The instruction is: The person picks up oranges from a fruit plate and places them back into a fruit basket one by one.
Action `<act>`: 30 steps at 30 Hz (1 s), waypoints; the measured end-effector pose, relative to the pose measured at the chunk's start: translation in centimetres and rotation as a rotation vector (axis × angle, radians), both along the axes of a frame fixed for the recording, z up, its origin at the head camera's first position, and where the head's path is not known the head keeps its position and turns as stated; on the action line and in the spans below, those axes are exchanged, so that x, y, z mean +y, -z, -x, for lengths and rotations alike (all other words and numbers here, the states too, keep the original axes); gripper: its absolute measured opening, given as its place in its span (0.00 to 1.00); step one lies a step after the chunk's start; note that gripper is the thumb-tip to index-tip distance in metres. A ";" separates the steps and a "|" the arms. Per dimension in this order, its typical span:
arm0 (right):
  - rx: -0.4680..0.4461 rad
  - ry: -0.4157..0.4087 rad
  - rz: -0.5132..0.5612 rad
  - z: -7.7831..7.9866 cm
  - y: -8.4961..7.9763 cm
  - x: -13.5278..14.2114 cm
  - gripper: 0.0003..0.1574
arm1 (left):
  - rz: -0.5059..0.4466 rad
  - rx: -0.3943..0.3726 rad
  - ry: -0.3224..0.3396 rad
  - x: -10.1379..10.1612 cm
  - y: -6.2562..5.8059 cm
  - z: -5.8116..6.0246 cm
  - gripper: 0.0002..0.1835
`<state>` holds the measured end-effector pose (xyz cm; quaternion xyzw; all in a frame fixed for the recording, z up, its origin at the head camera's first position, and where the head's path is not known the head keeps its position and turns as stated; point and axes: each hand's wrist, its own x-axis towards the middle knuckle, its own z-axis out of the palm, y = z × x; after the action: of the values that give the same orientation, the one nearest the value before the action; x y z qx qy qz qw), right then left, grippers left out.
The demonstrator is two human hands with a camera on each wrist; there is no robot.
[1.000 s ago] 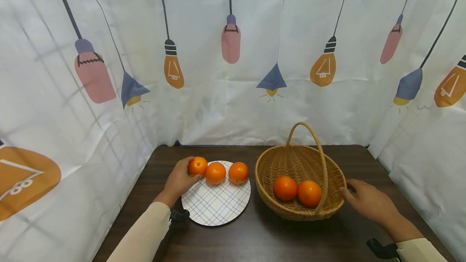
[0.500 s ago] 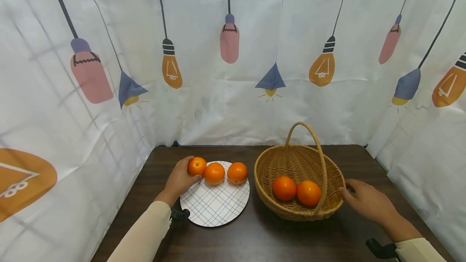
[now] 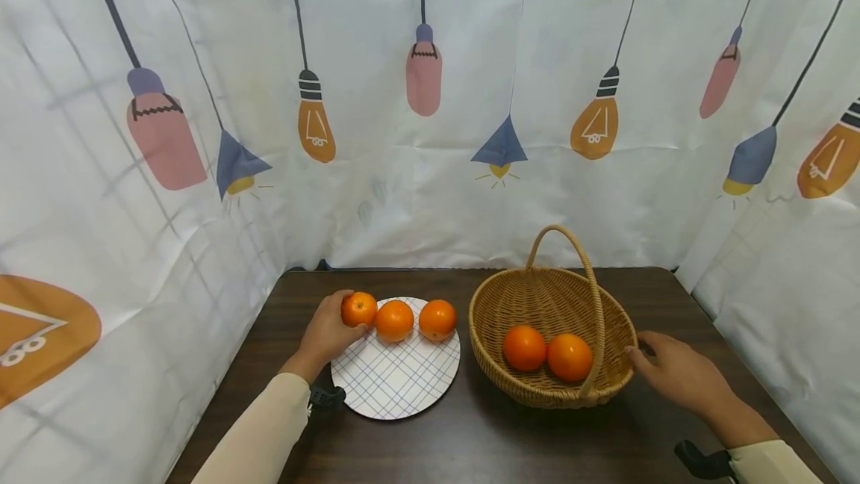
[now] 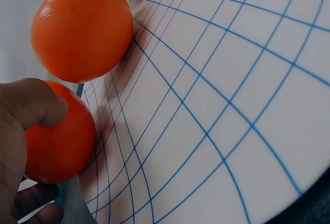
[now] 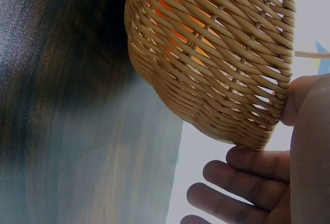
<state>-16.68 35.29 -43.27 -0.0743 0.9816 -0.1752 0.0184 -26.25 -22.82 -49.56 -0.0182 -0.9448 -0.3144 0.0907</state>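
My left hand (image 3: 329,331) grips an orange (image 3: 359,309) at the far left edge of a round white plate (image 3: 396,383) with blue crossed lines. The left wrist view shows the thumb laid over this orange (image 4: 64,141) and fingertips beneath it. Two more oranges, a middle one (image 3: 394,321) and a right one (image 3: 437,320), sit along the plate's back. At the right, my right hand (image 3: 681,372) holds the rim of a wicker basket (image 3: 493,364), thumb on one side and forefinger on the other. Inside the basket lie two oranges (image 3: 525,348).
A dark wooden table (image 3: 430,447) carries everything. The basket's tall arched handle (image 3: 594,282) rises above its bowl. White curtains (image 3: 416,193) printed with hanging lamps stand behind the table and on both sides.
My left hand and its orange have shifted slightly left, a little away from the middle orange. The right hand and the basket stay as they were.
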 end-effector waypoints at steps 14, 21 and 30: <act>-0.021 0.003 -0.003 0.0 0.0 0.0 0.46 | 0.031 0.083 0.019 -0.3 -2.5 -1.3 0.43; -0.020 -0.004 0.009 0.1 0.1 0.2 0.44 | 0.011 0.095 0.062 1.0 -3.9 -2.3 0.42; -0.025 -0.001 0.009 0.0 0.2 0.2 0.46 | 0.033 0.138 0.100 2.5 -5.4 -3.1 0.41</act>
<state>-16.71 35.47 -43.42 -0.0727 0.9804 -0.1807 0.0304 -23.15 -20.32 -44.17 -0.0886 -0.9391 -0.3011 0.1396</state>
